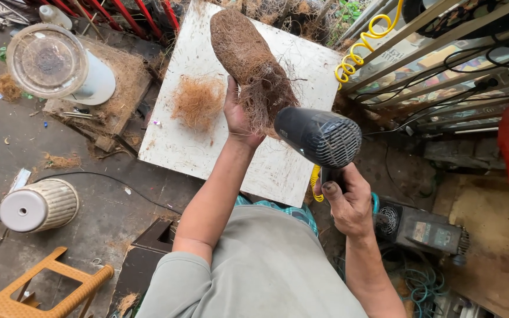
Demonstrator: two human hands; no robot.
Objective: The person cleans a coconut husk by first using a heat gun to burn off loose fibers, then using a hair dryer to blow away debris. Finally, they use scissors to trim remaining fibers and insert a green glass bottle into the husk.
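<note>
My left hand [237,115] holds up a long brown fibrous piece, like a coconut-husk shell [248,56], over a white board [195,147]. Loose fibres hang from its lower end. My right hand [349,203] grips the handle of a black hair dryer [319,136], whose rear grille faces the camera and whose nozzle end lies close to the husk's lower end. A small heap of brown fibre [197,101] lies on the board to the left of the husk.
A clear-topped white container [57,65] stands on a fibre mat at far left. A white ribbed pot [39,205] lies on the grey floor, an orange plastic stool [36,288] below it. A yellow coiled hose [360,44], metal rack and a black machine [425,229] crowd the right.
</note>
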